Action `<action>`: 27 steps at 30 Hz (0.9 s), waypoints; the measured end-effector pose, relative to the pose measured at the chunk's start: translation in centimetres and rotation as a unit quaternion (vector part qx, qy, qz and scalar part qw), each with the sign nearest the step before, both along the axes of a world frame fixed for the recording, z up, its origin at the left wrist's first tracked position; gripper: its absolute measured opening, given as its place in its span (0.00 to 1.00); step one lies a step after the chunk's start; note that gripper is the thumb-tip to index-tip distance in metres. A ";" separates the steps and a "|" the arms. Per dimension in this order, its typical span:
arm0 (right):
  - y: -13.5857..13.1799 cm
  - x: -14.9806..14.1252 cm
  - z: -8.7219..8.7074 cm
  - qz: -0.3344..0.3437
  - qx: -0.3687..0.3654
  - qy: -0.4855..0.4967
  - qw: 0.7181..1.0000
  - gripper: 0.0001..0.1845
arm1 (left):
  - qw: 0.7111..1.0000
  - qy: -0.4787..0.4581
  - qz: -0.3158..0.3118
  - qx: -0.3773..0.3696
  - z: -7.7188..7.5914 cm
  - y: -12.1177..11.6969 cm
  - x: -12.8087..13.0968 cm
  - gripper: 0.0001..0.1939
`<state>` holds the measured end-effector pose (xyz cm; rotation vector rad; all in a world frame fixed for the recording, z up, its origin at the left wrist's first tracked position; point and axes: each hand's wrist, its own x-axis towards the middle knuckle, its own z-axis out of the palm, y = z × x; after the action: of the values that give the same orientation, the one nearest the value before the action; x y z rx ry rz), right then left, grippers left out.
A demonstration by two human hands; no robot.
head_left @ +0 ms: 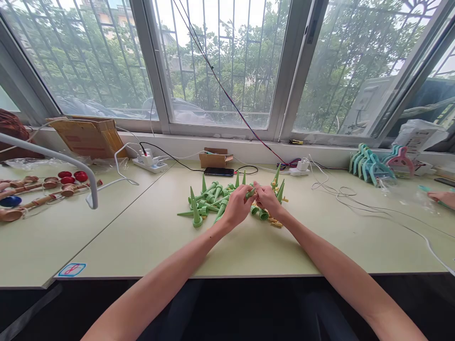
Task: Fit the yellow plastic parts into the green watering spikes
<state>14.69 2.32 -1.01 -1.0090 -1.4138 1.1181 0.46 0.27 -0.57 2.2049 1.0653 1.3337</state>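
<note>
My left hand [239,203] is closed round a green cone-shaped plant watering spike [250,193] above the tabletop. Fingers of my right hand [267,199] are pinched together at the end of that spike; what lies between them is hidden. A pile of similar green spikes [215,194] spreads out left of and behind my hands. Some stand point up, like the green spike [196,213] at the pile's front left. Under and beside my right hand lie small yellow pieces [275,222] and more green spikes [263,215].
Behind the pile are a phone [219,172] and a small open cardboard box [215,160]. Wooden kendama toys [67,189] lie far left, near a white metal tube [93,194]. Large plastic clips [373,166], white cables [355,201] and another person's hand [444,198] are on the right.
</note>
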 end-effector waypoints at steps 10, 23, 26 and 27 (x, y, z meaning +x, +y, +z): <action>-0.2 -0.2 0.0 0.030 0.022 0.007 0.999 0.34 | 0.999 -0.044 0.007 0.028 0.5 0.0 0.0 0.09; -0.9 -0.4 0.7 0.045 0.042 0.044 0.997 0.34 | 0.987 -0.010 0.022 0.158 -0.5 0.5 -0.4 0.09; -1.0 -0.4 0.8 0.048 0.046 0.049 0.997 0.35 | 0.985 -0.014 0.022 0.169 -0.5 0.3 -0.4 0.09; -1.0 -0.4 0.8 0.048 0.049 0.050 0.996 0.35 | 0.985 -0.017 0.022 0.172 -0.5 0.3 -0.4 0.09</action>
<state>14.25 1.33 -0.18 -0.8116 -1.4349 1.1411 0.04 0.56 -1.03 2.3988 0.9319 1.6768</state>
